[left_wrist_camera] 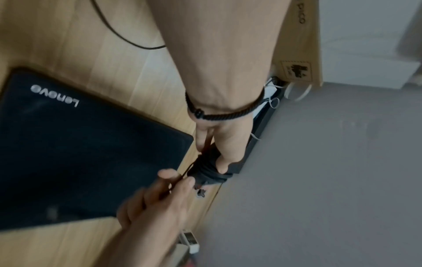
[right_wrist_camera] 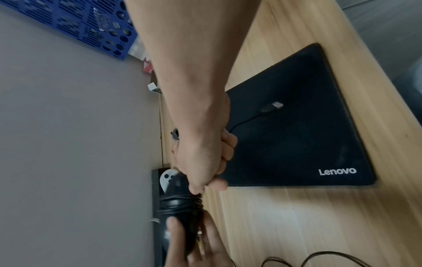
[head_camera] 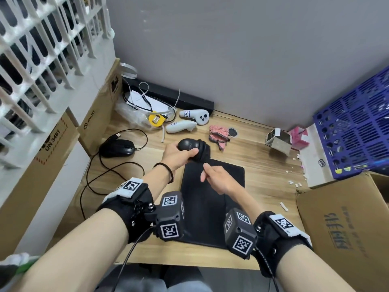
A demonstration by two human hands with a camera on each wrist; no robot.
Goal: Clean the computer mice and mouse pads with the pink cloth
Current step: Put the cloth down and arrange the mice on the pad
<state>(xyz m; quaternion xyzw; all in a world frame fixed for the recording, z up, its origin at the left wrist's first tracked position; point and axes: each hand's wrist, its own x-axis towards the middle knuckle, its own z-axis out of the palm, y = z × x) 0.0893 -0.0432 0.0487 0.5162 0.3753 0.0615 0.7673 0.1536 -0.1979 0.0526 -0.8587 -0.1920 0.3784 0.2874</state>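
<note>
My left hand (head_camera: pixel 185 154) grips a black mouse (head_camera: pixel 188 144) above the far edge of the black Lenovo mouse pad (head_camera: pixel 210 207). Its cable (head_camera: pixel 203 151) is wound in several loops round the body. My right hand (head_camera: pixel 205 171) is close to the mouse and pinches the loose cable end (left_wrist_camera: pixel 177 179). The end runs through the fingers (right_wrist_camera: pixel 228 144) to a USB plug (right_wrist_camera: pixel 274 106) lying on the pad (right_wrist_camera: pixel 297 140). A second black wired mouse (head_camera: pixel 116 148) sits at the left. The pink cloth (head_camera: pixel 219 133) lies crumpled behind the held mouse, untouched.
Two white controllers (head_camera: pixel 194 115) and a yellow tape measure (head_camera: pixel 154 119) lie near the back wall. Cardboard boxes (head_camera: pixel 94 123) line the left; another box (head_camera: pixel 345 228) and a blue crate (head_camera: pixel 357 127) stand at the right. A small box (head_camera: pixel 277 140) lies tipped nearby.
</note>
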